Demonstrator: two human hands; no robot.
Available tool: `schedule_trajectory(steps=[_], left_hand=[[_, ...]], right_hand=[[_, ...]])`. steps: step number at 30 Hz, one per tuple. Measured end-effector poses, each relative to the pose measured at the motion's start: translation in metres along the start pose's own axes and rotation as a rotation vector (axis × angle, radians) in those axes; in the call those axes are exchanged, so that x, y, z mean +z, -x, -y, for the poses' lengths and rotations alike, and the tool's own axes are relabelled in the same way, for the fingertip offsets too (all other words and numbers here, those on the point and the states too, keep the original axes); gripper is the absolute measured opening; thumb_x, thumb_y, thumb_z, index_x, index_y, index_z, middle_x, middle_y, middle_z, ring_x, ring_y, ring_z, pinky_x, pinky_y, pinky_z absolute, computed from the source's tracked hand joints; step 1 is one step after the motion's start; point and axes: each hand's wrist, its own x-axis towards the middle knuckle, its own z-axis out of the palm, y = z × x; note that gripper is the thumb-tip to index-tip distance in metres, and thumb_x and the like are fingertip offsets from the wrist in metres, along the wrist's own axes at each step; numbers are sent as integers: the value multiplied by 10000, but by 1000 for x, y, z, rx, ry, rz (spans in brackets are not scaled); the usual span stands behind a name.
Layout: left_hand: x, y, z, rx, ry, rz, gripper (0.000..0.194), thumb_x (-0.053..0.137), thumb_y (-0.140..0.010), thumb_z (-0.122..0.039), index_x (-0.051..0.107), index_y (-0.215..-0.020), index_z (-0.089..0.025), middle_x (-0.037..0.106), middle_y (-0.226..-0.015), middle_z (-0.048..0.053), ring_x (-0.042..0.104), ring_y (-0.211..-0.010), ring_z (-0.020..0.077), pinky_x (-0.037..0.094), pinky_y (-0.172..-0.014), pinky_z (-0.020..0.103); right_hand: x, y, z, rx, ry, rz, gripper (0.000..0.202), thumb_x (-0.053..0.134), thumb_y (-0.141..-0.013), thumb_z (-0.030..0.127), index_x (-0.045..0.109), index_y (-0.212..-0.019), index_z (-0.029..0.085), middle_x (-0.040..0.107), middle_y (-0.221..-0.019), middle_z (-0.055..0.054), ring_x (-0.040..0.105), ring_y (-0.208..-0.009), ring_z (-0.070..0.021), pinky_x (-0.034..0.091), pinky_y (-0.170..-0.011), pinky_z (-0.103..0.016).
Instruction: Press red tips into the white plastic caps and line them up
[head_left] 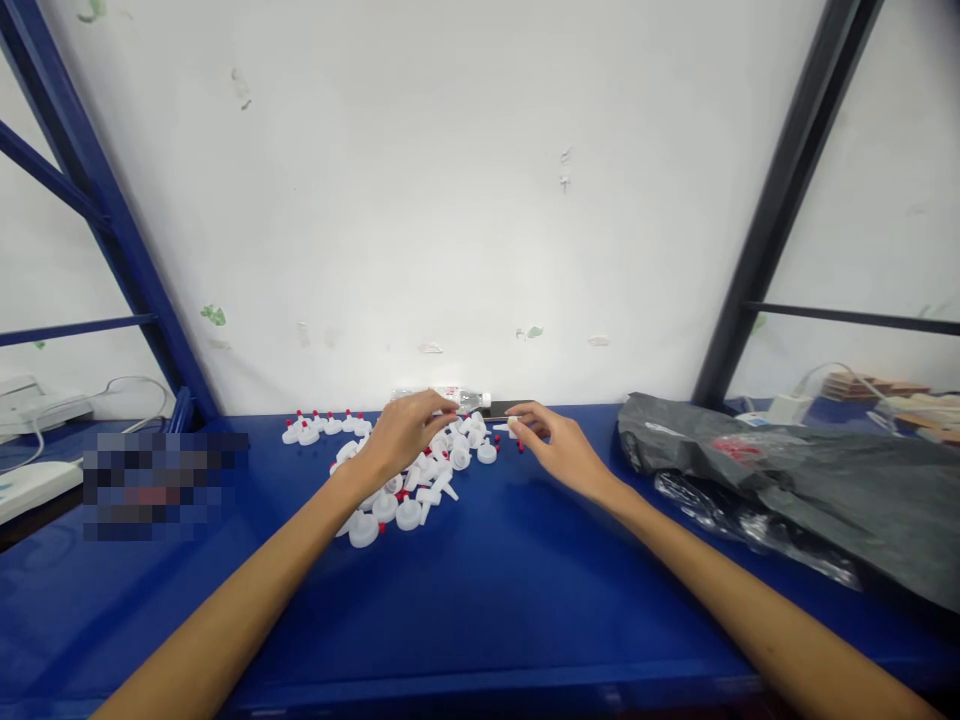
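My right hand (556, 448) pinches a small white nozzle cap (505, 428) between thumb and fingertips, its spout pointing left. My left hand (405, 428) is closed in a pinch above the heap. A thin line runs from its fingertips toward the right hand; what it is cannot be made out. Below and around the left hand lies a heap of white nozzle caps (409, 514), some on their sides, with small red tips among them. A few loose red tips (520, 448) lie beside my right fingers. Left of the heap, several white caps with red tips (332, 425) stand upright.
A clear plastic bottle (474, 401) lies against the wall behind the hands. Grey plastic bags (795, 480) cover the right of the blue table (480, 620). Metal posts, blue (142, 250) and dark (772, 220), rise at both sides. A blurred patch is at left.
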Motion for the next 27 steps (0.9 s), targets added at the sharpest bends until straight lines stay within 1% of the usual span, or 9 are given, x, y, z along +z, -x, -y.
schedule_trajectory(steps=[2, 6, 11, 15, 18, 20, 23, 27], left_hand=[[6, 5, 2, 48, 20, 52, 244, 543, -993, -348, 717, -1099, -212, 755, -989, 59, 679, -772, 165, 498, -695, 282], [16, 7, -11, 90, 59, 82, 203, 569, -986, -302, 732, -1068, -212, 752, -1017, 55, 688, -877, 176, 500, -755, 277], [20, 10, -25, 99, 83, 75, 198, 563, -991, -292, 728, -1062, -209, 739, -987, 47, 683, -860, 173, 484, -717, 265], [21, 14, -30, 90, 88, 65, 195, 558, -993, -282, 727, -1053, -206, 737, -993, 52, 682, -831, 170, 477, -691, 263], [23, 16, -33, 89, 132, 57, 186, 569, -986, -265, 737, -1040, -204, 741, -989, 57, 678, -853, 173, 483, -715, 267], [23, 17, -35, 75, 179, 27, 168, 595, -970, -242, 752, -1013, -203, 746, -941, 50, 671, -844, 171, 481, -728, 270], [21, 18, -38, 24, 283, -33, 122, 654, -932, -219, 773, -959, -209, 736, -823, 23, 654, -766, 154, 472, -698, 261], [16, 17, -44, -73, 413, -55, 99, 693, -897, -185, 786, -914, -211, 718, -758, 5, 636, -696, 133, 467, -657, 242]], right_hand=[[2, 1, 2, 6, -61, 26, 319, 516, -978, 490, 649, -1137, 247, 747, -997, -50, 701, -831, -200, 532, -766, -338], [4, 3, 5, 25, -131, 63, 324, 526, -970, 521, 638, -1108, 250, 741, -990, -43, 705, -809, -197, 538, -768, -336], [7, 5, 7, 24, -156, 107, 330, 537, -969, 529, 629, -1113, 246, 731, -972, -39, 692, -802, -194, 544, -764, -341], [8, 7, 9, 11, -165, 136, 336, 557, -962, 525, 627, -1134, 244, 729, -997, -47, 690, -838, -205, 545, -794, -363], [8, 8, 13, 10, -213, 154, 330, 589, -948, 510, 634, -1118, 231, 734, -1020, -61, 698, -890, -220, 544, -829, -378], [7, 8, 16, 12, -262, 172, 321, 609, -940, 493, 644, -1102, 219, 737, -1026, -70, 700, -932, -226, 534, -874, -389], [7, 9, 19, 19, -322, 181, 331, 647, -914, 494, 658, -1083, 211, 737, -1079, -83, 695, -993, -232, 518, -932, -403], [10, 10, 20, 23, -374, 156, 372, 693, -870, 524, 662, -1059, 205, 742, -1056, -86, 698, -985, -241, 518, -936, -415]])
